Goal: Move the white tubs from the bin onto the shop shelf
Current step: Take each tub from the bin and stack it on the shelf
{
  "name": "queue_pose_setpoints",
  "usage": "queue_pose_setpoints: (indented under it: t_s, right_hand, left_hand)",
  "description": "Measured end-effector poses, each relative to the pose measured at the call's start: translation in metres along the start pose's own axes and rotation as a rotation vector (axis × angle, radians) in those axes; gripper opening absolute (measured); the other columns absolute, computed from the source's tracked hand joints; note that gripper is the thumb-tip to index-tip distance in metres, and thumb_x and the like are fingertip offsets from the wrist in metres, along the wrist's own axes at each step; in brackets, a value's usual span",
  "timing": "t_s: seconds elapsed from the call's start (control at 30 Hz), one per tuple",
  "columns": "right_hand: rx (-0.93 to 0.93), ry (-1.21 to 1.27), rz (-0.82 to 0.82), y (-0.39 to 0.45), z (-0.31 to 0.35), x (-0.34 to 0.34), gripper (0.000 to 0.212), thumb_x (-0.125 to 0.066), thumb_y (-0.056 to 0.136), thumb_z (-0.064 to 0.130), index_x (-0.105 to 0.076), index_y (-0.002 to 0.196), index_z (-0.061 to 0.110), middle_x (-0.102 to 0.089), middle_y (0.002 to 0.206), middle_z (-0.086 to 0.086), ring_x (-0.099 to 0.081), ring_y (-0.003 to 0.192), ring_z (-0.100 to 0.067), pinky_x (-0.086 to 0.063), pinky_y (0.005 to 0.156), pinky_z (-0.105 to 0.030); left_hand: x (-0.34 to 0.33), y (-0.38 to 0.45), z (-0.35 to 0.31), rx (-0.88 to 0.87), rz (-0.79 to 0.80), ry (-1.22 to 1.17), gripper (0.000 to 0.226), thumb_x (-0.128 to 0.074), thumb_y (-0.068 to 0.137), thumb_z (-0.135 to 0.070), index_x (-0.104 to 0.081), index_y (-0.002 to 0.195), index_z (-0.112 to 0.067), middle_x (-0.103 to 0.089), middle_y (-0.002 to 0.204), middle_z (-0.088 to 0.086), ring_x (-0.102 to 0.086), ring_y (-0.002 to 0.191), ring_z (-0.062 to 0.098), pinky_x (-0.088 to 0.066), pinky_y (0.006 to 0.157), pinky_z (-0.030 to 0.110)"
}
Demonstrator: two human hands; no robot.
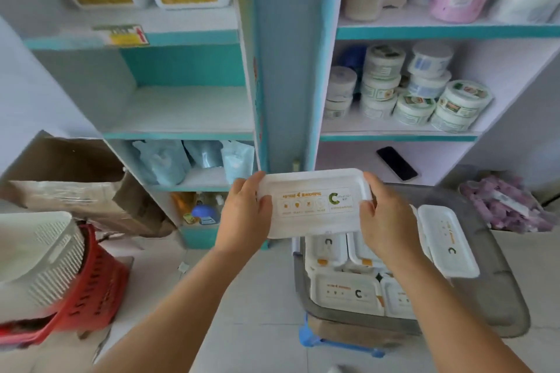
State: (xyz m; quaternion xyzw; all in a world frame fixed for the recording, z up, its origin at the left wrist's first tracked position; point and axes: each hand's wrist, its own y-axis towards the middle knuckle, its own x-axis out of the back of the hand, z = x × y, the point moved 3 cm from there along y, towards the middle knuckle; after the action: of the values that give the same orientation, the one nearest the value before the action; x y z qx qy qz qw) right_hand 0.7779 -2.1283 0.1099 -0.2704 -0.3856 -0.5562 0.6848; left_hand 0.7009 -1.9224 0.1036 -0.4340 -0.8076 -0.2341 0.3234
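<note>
The held white tub (313, 203) carries a label with a large green letter "C" at its right side and an orange line of small print in which only the digit "4" can be read; the rest is too blurred. The same green "C" stands on the tubs in the bin (345, 292) and on the tub on the bin's right rim (448, 241). A yellow sign (125, 35) on the front edge of the upper left shelf shows a red arrow pointing up; its print is unreadable.
</note>
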Motion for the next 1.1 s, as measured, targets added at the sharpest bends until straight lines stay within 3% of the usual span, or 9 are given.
queue_pose_setpoints:
  t_s: [0.07,0.2,0.47,0.63,0.8,1.0,1.1]
  right_hand:
    - [0.027,0.023,-0.029,0.004,0.04,-0.004,0.047,-0.043,0.094,0.006,-0.04,0.14,0.019,-0.057,0.121,-0.013,-0.056,0.104,-0.03,-0.049,0.079,-0.037]
    - [0.088,0.016,-0.099,0.009,0.114,-0.011,0.045,-0.043,0.094,0.008,-0.043,0.138,0.018,-0.06,0.122,-0.011,-0.054,0.108,-0.029,-0.043,0.086,-0.036]
    - [0.262,0.057,-0.204,0.026,0.243,-0.008,0.042,-0.044,0.095,0.012,-0.045,0.136,0.019,-0.061,0.122,-0.007,-0.057,0.104,-0.027,-0.051,0.085,-0.039]
    - [0.369,0.088,-0.232,0.05,0.306,-0.003,0.04,-0.044,0.095,0.013,-0.046,0.134,0.018,-0.062,0.121,-0.007,-0.057,0.104,-0.028,-0.046,0.084,-0.035]
    - [0.436,0.136,-0.276,0.085,0.359,0.001,0.042,-0.045,0.095,0.014,-0.045,0.137,0.017,-0.061,0.124,-0.007,-0.057,0.108,-0.028,-0.05,0.09,-0.038]
    - [0.452,0.179,-0.286,0.147,0.406,-0.005,0.033,-0.046,0.093,0.013,-0.053,0.125,0.015,-0.063,0.12,-0.008,-0.058,0.102,-0.03,-0.046,0.08,-0.033]
    - [0.429,0.225,-0.28,0.175,0.426,-0.008,0.035,-0.047,0.095,0.013,-0.052,0.129,0.014,-0.063,0.122,-0.007,-0.058,0.107,-0.027,-0.048,0.088,-0.035]
  left_hand:
    - [0.035,0.013,0.012,-0.033,-0.032,0.021,0.047,-0.047,0.095,-0.014,-0.041,0.141,-0.015,-0.05,0.124,0.006,-0.052,0.102,0.022,-0.037,0.083,0.022]
    - [0.107,0.036,0.033,-0.087,-0.104,0.048,0.047,-0.046,0.096,-0.015,-0.039,0.142,-0.014,-0.05,0.128,0.006,-0.05,0.108,0.02,-0.04,0.089,0.024]
    - [0.232,0.08,0.058,-0.168,-0.242,0.024,0.046,-0.049,0.095,-0.018,-0.042,0.141,-0.017,-0.051,0.125,0.002,-0.052,0.105,0.017,-0.048,0.09,0.03]
    - [0.295,0.113,0.059,-0.187,-0.348,0.058,0.045,-0.049,0.094,-0.018,-0.044,0.139,-0.019,-0.057,0.116,0.004,-0.052,0.094,0.017,-0.048,0.084,0.029]
    - [0.337,0.158,0.06,-0.187,-0.409,0.052,0.043,-0.049,0.094,-0.015,-0.046,0.137,-0.018,-0.058,0.122,0.005,-0.055,0.096,0.017,-0.049,0.082,0.029]
    - [0.372,0.223,0.058,-0.161,-0.452,0.101,0.043,-0.046,0.093,-0.012,-0.049,0.136,-0.015,-0.062,0.117,0.008,-0.056,0.099,0.022,-0.044,0.079,0.026]
    - [0.385,0.26,0.055,-0.151,-0.461,0.087,0.041,-0.044,0.095,-0.012,-0.049,0.135,-0.017,-0.062,0.117,0.004,-0.057,0.095,0.019,-0.049,0.075,0.027]
